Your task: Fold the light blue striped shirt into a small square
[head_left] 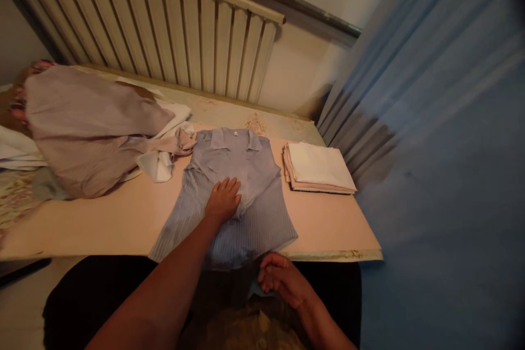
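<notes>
A pale blue ribbed shirt [250, 175] with a collar lies spread on the pink table [110, 224], its hem hanging over the front edge. My left hand [223, 199] rests flat on the middle of the shirt, fingers stretched out. My right hand [281, 279] is below the table's front edge at the hem, fingers curled around a bit of the blue fabric.
A folded stack of white and pink cloth [318, 167] sits right of the shirt. A heap of mauve and white garments [94, 126] fills the table's left. A radiator [172, 22] stands behind; a blue curtain [443, 136] hangs at the right.
</notes>
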{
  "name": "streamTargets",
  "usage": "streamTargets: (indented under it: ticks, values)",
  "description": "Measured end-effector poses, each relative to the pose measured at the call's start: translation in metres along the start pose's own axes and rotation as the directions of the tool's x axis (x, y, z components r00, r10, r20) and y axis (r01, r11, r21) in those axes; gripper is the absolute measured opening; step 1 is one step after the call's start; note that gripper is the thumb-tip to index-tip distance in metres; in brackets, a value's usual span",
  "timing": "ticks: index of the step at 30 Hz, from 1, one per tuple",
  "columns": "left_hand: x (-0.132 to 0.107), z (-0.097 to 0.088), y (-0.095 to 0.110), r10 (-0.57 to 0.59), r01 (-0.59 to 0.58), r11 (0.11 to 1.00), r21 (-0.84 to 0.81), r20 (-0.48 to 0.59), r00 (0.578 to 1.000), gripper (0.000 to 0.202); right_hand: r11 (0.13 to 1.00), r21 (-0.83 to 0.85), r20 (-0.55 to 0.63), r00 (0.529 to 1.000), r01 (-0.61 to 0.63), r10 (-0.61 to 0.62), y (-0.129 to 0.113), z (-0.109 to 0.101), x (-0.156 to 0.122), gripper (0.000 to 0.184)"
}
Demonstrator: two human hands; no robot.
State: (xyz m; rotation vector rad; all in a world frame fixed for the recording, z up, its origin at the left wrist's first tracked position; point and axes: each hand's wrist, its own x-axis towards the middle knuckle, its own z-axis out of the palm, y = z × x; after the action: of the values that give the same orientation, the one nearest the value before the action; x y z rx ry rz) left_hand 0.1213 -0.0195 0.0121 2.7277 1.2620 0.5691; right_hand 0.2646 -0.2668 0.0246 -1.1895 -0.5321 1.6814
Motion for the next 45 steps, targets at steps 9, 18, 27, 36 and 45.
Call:
streamTargets:
  ticks: [9, 18, 27, 36, 45]
  values:
    - [0.001, 0.005, -0.004, -0.005, 0.005, 1.0, 0.0, 0.011, 1.0, 0.046, 0.806, -0.583, -0.569, 0.655, 0.104, -0.497, -0.057, -0.077, 0.023, 0.038]
    - [0.0, 0.005, -0.007, 0.009, -0.009, 1.0, 0.017, 0.01, 1.0, 0.047, 0.642, -0.765, -0.538, 0.6, -0.054, -0.592, -0.055, -0.094, 0.044, 0.024]
    - [0.007, 0.006, -0.003, -0.037, 0.037, 0.999, 0.006, 0.088, 0.995, 0.048, 0.577, -0.808, -0.492, 0.676, -0.12, -0.549, -0.06, -0.094, 0.058, 0.02]
    - [-0.003, 0.02, 0.036, 0.135, -0.124, 0.99, -0.066, 0.186, 0.973, 0.047, 0.691, -0.722, -0.504, 0.713, -0.037, -0.488, -0.062, -0.091, 0.061, 0.009]
    - [-0.007, 0.013, 0.04, 0.103, -0.069, 0.98, -0.185, 0.183, 0.978, 0.049, 0.904, -0.418, -0.487, 0.816, 0.096, -0.311, -0.065, -0.068, 0.059, 0.031]
